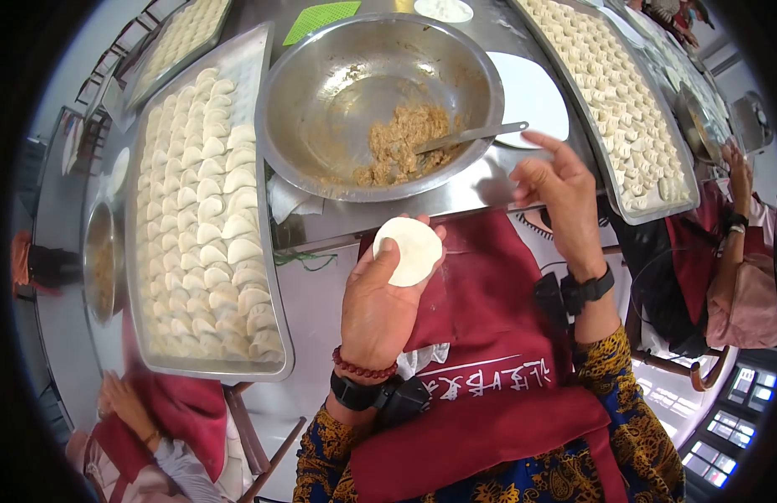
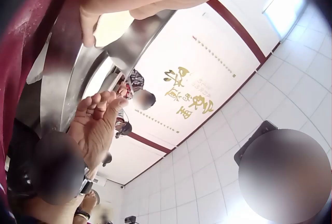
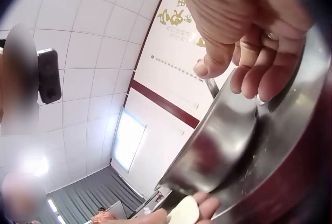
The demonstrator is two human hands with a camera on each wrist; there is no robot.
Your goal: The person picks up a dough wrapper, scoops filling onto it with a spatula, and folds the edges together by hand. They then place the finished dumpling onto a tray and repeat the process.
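My left hand (image 1: 380, 306) holds a round, pale dumpling wrapper (image 1: 412, 253), with the thumb over its edge and the fingers beneath. That wrapper (image 2: 113, 28) also shows at the top of the left wrist view. To the right, my right hand (image 1: 560, 189) is raised beside the large steel bowl (image 1: 321, 109), its fingers loosely bent and holding nothing. Brown filling (image 1: 397, 151) lies in the bowl. A metal spoon (image 1: 476, 134) rests in it, its handle crossing the rim and ending just short of my right fingers.
A tray of folded dumplings (image 1: 204, 210) stands at left, another tray of dumplings (image 1: 611, 109) at right. Behind the bowl's right side sits a white plate (image 1: 531, 101); a green mesh mat (image 1: 321, 18) lies at the back. Other people's hands (image 1: 738, 178) appear at both sides.
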